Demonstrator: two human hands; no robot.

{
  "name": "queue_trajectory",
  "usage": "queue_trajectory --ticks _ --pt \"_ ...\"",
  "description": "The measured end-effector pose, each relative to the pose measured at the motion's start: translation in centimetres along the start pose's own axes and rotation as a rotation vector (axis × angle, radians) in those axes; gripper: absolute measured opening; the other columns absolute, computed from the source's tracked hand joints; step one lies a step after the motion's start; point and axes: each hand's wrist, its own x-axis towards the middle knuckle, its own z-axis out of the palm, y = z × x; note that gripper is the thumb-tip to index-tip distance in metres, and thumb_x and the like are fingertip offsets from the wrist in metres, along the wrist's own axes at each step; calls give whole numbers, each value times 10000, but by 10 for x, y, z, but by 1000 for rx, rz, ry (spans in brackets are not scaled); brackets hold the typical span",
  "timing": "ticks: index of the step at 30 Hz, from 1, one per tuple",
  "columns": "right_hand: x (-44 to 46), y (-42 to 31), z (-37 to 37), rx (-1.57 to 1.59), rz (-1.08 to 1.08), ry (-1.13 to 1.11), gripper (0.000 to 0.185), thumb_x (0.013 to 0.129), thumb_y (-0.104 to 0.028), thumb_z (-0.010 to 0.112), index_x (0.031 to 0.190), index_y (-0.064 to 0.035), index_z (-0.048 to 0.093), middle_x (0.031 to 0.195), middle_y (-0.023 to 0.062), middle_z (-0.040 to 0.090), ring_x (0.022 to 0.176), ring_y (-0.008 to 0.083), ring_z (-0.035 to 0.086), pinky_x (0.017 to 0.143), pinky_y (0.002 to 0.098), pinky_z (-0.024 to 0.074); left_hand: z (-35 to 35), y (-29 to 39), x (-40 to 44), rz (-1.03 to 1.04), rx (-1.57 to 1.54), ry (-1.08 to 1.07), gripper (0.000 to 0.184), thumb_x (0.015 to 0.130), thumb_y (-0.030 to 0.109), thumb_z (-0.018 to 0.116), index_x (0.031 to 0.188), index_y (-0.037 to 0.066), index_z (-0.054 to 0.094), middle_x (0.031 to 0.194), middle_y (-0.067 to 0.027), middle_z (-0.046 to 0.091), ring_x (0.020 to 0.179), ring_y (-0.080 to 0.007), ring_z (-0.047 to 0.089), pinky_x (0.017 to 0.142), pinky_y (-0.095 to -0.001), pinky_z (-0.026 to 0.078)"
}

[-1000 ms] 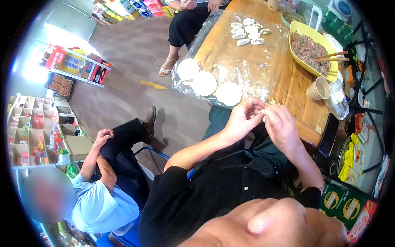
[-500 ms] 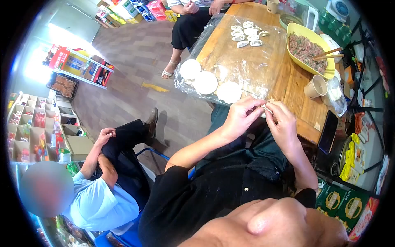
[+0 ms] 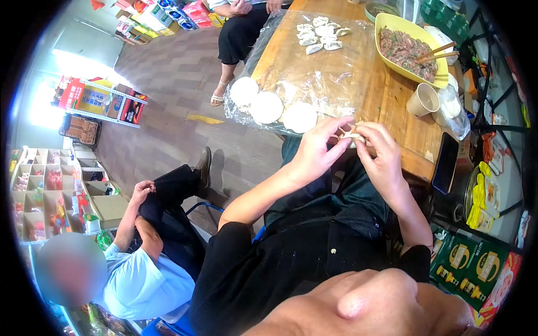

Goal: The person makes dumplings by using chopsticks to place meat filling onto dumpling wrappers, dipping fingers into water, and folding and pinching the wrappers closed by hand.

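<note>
Between the fingertips of both hands, at the table's near edge, is a dumpling [image 3: 352,136], mostly covered by my fingers. My left hand [image 3: 320,147] pinches its left side and my right hand [image 3: 379,148] its right side. Just left of them, round dough wrappers [image 3: 299,117] lie on a clear plastic sheet [image 3: 336,84]. Several folded dumplings [image 3: 324,35] sit in a group farther back on that sheet. A yellow bowl [image 3: 383,55] of minced filling [image 3: 406,53] stands to the right, with chopsticks [image 3: 436,53] resting in it.
On the wooden table [image 3: 386,106] are a paper cup [image 3: 422,101] and a phone [image 3: 445,163] near the right edge. A person in light blue [image 3: 145,280] sits at my left; another person's legs [image 3: 240,42] show beyond the table. Shelves with goods [image 3: 50,190] stand far left.
My view has shifted, so the table items appear slightly higher and farther left. My fingers have spread a little along the dumpling, and more of its pale edge shows.
</note>
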Motion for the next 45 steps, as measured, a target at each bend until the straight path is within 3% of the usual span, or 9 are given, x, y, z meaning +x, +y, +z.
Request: queue_trajectory --ticks 8,13,15,21,31,35,38,40,45 --pt "9 6 -12 -88 -41 103 240 793 32 669 1026 3 619 1034 118 606 856 229 648 669 294 551 -29 -14 25 -197 26 -163 177 902 86 608 1048 8 670 970 -45 663 827 -77 607 695 -219 503" --pt "7 44 -23 -206 -11 154 203 810 19 629 1011 -6 626 1043 127 616 900 284 639 757 338 524 -79 -36 84 -24 388 20 170 879 79 618 1024 22 686 878 -87 667 791 -110 622 700 -262 503" --pt "5 65 -23 -249 47 183 189 818 9 615 1005 -7 628 1037 128 622 936 306 627 806 355 502 -101 -60 119 12 522 77 165 841 60 618 985 20 687 890 -147 672 769 -218 657 699 -317 515" --pt "-2 97 -23 -333 43 185 181 819 24 597 994 -3 637 1033 124 632 949 293 629 820 349 502 -130 -137 188 149 691 121 162 823 69 617 966 30 683 878 -162 650 800 -307 652 715 -367 514" --pt "-1 102 -23 -291 32 217 158 814 43 581 957 10 641 1014 128 639 925 285 634 801 343 503 -144 -167 203 -54 632 1 513 834 20 618 1329 77 495 982 -118 677 940 -226 660 866 -335 511" --pt "1 101 -23 -273 32 211 153 812 49 580 949 15 637 1010 127 639 916 284 634 791 341 503 -144 -166 204 -19 707 1 562 826 4 614 1359 88 455 986 -125 665 918 -252 657 847 -343 514" --pt "1 101 -23 -267 39 214 146 811 52 580 941 20 635 1008 128 638 910 282 634 786 340 502 -141 -165 206 79 807 -26 564 800 22 605 1338 95 454 955 -144 652 918 -320 624 820 -397 502" --pt "1 101 -24 -267 39 212 143 809 53 582 937 19 637 1006 127 639 909 280 635 786 340 503 -139 -161 205 377 1022 -124 579 798 32 607 1347 120 447 975 -134 631 941 -319 601 826 -405 494" --pt "1 101 -24 -267 38 214 142 805 52 586 932 16 638 1001 123 641 904 277 638 782 337 505 -138 -153 201 455 1040 -170 603 784 41 621 1352 139 446 978 -129 620 936 -306 595 824 -397 494"
